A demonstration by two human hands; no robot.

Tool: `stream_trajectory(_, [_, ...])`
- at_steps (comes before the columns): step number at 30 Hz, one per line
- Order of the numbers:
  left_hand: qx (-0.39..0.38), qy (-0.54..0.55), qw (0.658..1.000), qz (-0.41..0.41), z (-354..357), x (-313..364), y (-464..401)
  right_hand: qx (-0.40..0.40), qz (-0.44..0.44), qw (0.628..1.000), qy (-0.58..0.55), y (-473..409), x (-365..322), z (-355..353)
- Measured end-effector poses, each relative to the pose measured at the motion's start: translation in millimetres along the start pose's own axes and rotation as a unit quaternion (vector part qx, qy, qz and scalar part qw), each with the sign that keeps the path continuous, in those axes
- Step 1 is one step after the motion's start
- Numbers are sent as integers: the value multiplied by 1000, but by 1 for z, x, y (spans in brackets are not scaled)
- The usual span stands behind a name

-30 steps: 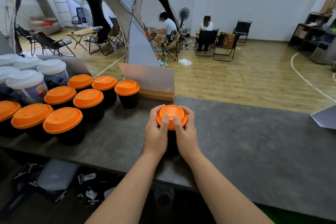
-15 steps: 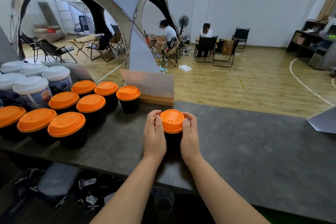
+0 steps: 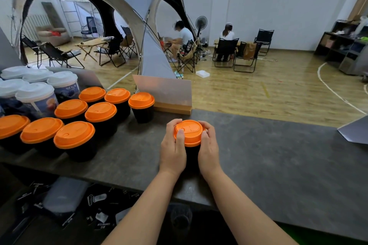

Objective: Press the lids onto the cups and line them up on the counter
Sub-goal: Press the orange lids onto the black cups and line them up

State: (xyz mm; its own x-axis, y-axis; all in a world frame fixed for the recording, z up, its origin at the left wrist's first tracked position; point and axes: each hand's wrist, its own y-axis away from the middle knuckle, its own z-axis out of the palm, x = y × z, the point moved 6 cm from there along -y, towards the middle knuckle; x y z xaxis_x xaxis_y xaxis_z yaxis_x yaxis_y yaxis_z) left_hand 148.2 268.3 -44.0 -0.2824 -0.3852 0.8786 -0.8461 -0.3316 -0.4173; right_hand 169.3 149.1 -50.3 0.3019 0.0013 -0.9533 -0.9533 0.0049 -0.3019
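Both sets of fingers (image 3: 180,135) wrap the orange lid (image 3: 189,132) of a black cup (image 3: 192,155), the left hand (image 3: 172,149) and right hand (image 3: 209,150) clasping it from either side, left thumb on the lid's top. The cup stands on the counter (image 3: 268,165), right of the lidded cups (image 3: 99,117), apart from them.

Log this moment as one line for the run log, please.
step: pressing orange lid onto black cup | left hand: grip on cup, thumb on lid | right hand: grip on cup | counter: lidded cups grouped at left
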Motion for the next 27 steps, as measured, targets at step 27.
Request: stream_trajectory(27, [24,-54,997,-40,-4,0,3,-9,-35,994,108,3,-3,6])
